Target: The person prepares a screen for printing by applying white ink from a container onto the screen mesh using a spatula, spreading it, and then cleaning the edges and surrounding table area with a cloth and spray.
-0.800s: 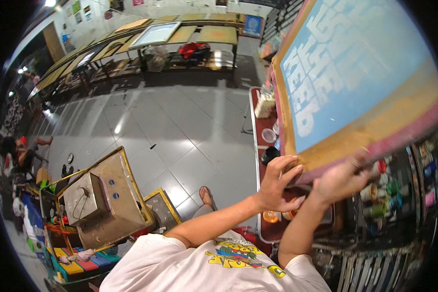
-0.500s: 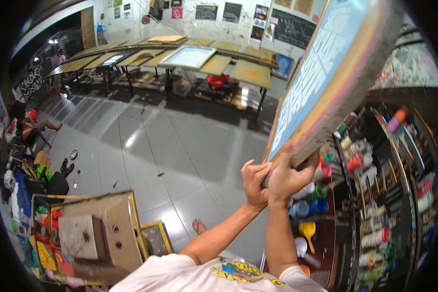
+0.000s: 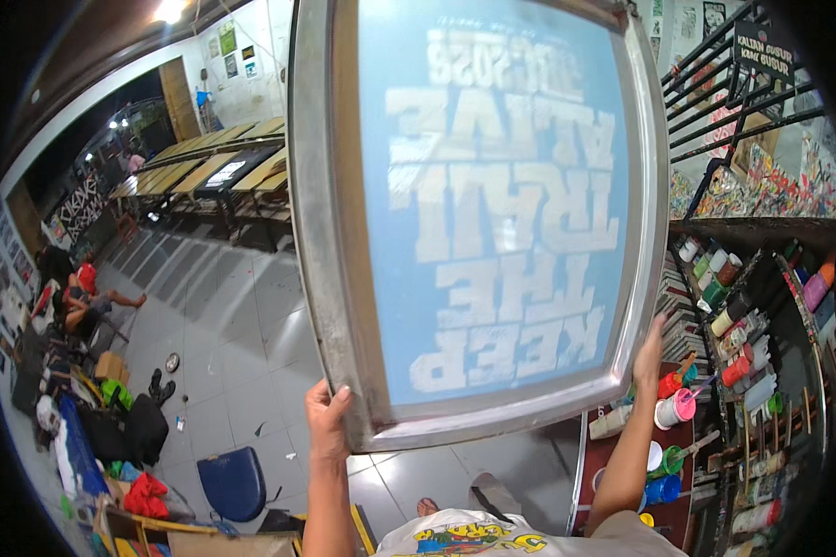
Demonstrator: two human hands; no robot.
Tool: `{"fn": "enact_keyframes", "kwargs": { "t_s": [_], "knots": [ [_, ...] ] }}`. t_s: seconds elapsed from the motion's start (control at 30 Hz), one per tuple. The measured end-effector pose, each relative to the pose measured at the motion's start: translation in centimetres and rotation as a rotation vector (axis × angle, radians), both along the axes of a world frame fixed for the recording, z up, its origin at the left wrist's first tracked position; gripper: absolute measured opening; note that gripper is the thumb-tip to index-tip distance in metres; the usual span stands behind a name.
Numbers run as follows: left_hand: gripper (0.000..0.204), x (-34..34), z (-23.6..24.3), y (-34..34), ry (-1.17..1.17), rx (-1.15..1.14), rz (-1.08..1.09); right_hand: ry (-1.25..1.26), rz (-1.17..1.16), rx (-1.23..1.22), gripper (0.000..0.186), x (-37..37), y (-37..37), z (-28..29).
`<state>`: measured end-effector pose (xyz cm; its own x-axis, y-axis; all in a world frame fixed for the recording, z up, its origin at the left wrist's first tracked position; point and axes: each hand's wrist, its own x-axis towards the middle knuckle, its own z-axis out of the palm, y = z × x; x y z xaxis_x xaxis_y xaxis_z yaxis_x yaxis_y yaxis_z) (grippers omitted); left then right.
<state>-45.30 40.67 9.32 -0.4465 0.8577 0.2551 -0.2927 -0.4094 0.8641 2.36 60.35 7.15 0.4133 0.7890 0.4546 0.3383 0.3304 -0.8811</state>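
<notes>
A large metal-edged frame (image 3: 492, 422) was found held up between the two hands, well above the floor (image 3: 223, 408), with its broad face in view and its top edge cut off. A blue sheet (image 3: 404, 316) was seen stretched across it, and large pale lettering (image 3: 506, 213) was already formed in the blue. The lower left corner was gripped by the left hand (image 3: 328, 418), with its thumb laid over the near side and its fingers bent about the edge; they were judged to be clamped on the frame. The lower right side was steadied by the right hand (image 3: 648, 357); its fingers were largely hidden, and whether they were clamped or merely pressed there could not be told. As to progress, the lifting was judged complete, since support appeared to be given by the hands alone. Setting down had not been done, and neither hand had been freed. Whether ink was left on the sheet could not be determined. To the right, a pink pot (image 3: 675, 408), a green pot (image 3: 667, 461) and a blue pot (image 3: 662, 490) were noted on a dark red table (image 3: 596, 453), apart from the frame
</notes>
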Motion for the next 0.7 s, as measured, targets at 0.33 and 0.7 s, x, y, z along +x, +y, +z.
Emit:
{"fn": "enact_keyframes", "kwargs": {
  "t_s": [0.33, 0.7],
  "knots": [
    [0.054, -3.1, -8.1, 26.7, 0.545, -0.282, 0.273, 0.047, -0.257, -0.37, 0.082, -2.3, 14.4, -8.9],
    [0.05, -0.8, -9.6, 52.8, 0.538, -0.603, 0.467, -0.132, -0.309, -0.699, 0.093, -3.3, 36.3, -15.1]
  ]
}}
